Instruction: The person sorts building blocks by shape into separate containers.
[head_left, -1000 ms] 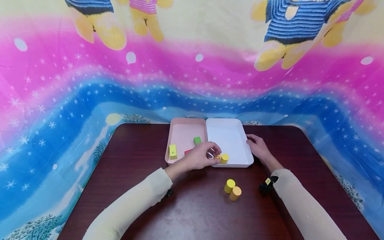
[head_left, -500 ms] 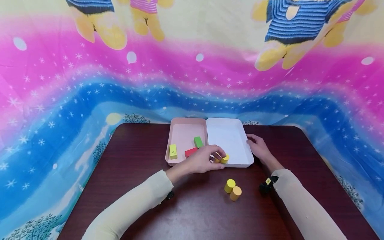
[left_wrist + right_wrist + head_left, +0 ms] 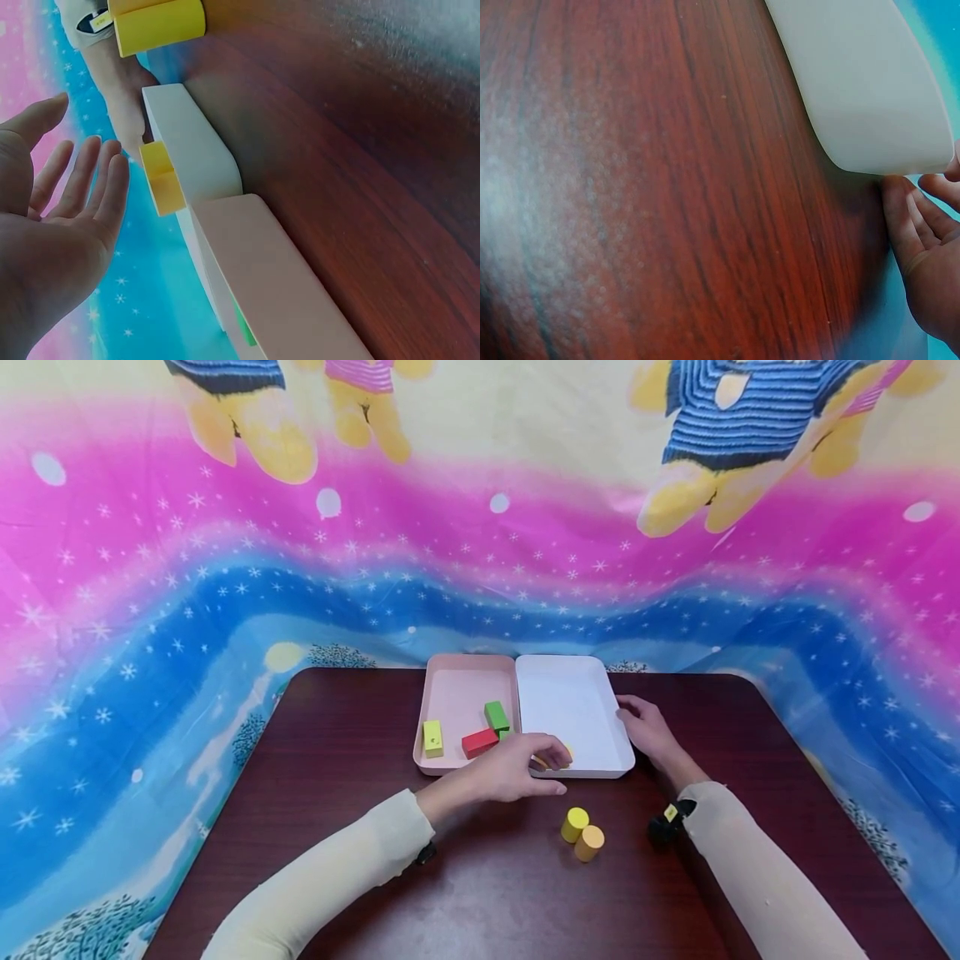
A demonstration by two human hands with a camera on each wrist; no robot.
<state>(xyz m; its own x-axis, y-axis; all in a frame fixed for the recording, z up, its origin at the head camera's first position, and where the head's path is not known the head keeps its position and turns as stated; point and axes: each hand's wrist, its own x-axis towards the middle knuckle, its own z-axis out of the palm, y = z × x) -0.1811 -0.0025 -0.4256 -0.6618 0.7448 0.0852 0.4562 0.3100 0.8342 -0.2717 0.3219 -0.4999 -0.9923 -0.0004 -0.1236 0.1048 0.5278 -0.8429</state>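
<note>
My left hand (image 3: 517,768) hovers over the near edge of the white tray (image 3: 573,693), fingers loosely bent and thumb apart, holding nothing. Beyond its fingertips in the left wrist view, a yellow cylinder (image 3: 156,157) and an orange cylinder (image 3: 166,193) show above that tray's wall; in the head view the hand mostly covers them. On the table nearer me stand another yellow cylinder block (image 3: 575,824) and an orange cylinder block (image 3: 589,843), side by side. My right hand (image 3: 651,735) rests its fingertips against the tray's right outer side.
Left of the white tray, touching it, is a pink tray (image 3: 468,672). It contains a yellow block (image 3: 432,739), a red block (image 3: 480,743), a green block (image 3: 496,716) and another green piece partly behind the left hand. A patterned cloth (image 3: 480,568) hangs behind the dark wooden table (image 3: 360,727).
My left hand has let go of the orange cylinder beside the yellow one in the white tray, its fingers spreading as it shifts slightly right and toward me. The right hand stays put.
</note>
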